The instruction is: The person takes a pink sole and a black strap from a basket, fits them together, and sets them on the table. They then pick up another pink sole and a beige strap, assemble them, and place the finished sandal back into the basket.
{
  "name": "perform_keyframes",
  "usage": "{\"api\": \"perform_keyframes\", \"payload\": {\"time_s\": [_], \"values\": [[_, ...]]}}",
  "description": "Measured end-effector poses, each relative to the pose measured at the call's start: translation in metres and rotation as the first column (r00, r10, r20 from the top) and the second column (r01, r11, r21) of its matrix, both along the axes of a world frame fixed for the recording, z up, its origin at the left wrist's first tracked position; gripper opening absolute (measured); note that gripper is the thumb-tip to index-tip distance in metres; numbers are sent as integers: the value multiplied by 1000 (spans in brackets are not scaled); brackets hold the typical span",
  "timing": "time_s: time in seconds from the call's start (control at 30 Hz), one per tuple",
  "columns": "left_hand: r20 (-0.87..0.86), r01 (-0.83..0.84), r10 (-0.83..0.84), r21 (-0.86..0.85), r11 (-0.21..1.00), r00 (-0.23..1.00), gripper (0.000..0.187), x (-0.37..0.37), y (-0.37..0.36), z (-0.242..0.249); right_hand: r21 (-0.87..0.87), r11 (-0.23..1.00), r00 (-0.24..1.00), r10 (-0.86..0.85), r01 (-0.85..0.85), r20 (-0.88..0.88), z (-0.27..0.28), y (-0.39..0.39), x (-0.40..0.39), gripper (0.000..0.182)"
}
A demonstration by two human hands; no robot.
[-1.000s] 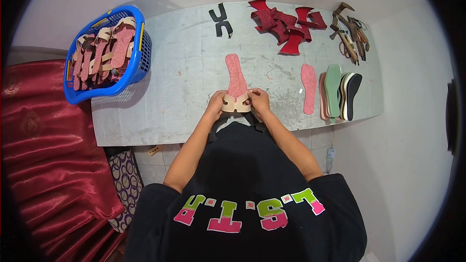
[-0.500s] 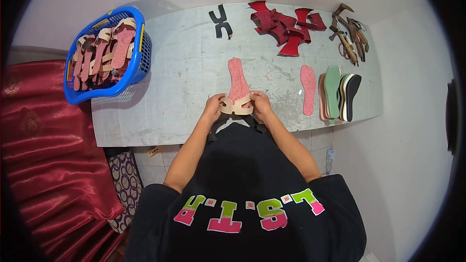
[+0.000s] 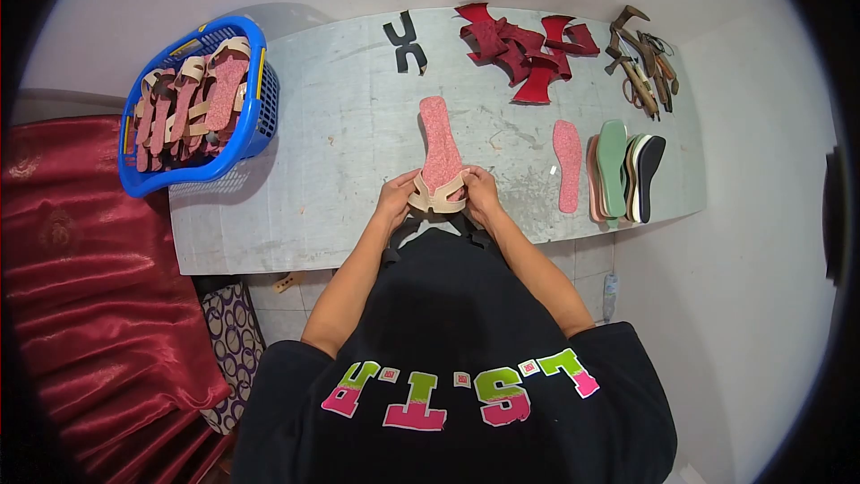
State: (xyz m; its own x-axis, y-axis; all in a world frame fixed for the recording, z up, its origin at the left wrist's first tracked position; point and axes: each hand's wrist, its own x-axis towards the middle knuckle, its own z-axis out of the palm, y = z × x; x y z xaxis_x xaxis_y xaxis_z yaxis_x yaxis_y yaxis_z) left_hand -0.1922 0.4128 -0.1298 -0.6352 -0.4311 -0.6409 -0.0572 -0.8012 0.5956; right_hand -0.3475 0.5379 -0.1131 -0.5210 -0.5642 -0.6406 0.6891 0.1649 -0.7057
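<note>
A sandal with a pink speckled insole and a beige strap is held at the table's near edge, its heel end pointing away from me. My left hand pinches the strap's left side where it meets the insole. On the opposite side my right hand grips the strap with thumb and fingers. The strap arches over the toe end, close to my body. Fingertips under the sandal are hidden.
A blue basket of similar sandals stands left on the table. Black strap pieces and red pieces lie at the back. Rightward are a loose pink insole, coloured soles and hand tools.
The sandal's far end has shifted slightly away from me and the sandal is a little more tilted. Both hands keep their hold on the strap.
</note>
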Motion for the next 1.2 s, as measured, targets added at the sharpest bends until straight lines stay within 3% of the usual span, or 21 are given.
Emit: {"api": "perform_keyframes", "payload": {"time_s": [0.03,0.1,0.23,0.37,0.43,0.57,0.8,0.97,1.2], "values": [[-1,-1,1,0,1000,1000,39,-2,0,4,7,1000,999,5,-5,-39,0,-1,0,18],[136,103,-64,-300,948,989,30,-5,2,11,14,1000,997,11,-10,-78,4,-2,0,18],[108,81,-42,-386,919,993,28,-12,4,27,60,998,970,-11,27,-242,23,-6,3,15],[-20,23,-31,-302,953,999,30,-15,3,32,79,993,887,-38,84,-459,23,-9,5,13],[-35,28,-40,-293,956,999,32,-16,2,31,85,994,882,-27,75,-471,26,-10,5,13],[-68,-82,74,-114,990,995,31,-19,4,34,121,992,839,47,22,-541,29,-15,9,14],[-82,-148,155,86,985,984,29,-17,0,51,94,995,817,88,-43,-569,25,-16,9,14],[-90,-162,173,122,979,981,28,-18,1,48,-7,997,913,65,-74,-402,44,-15,11,13],[-157,-139,148,64,988,976,31,-22,3,59,46,999,899,30,-11,-437,48,-19,15,12]]}}
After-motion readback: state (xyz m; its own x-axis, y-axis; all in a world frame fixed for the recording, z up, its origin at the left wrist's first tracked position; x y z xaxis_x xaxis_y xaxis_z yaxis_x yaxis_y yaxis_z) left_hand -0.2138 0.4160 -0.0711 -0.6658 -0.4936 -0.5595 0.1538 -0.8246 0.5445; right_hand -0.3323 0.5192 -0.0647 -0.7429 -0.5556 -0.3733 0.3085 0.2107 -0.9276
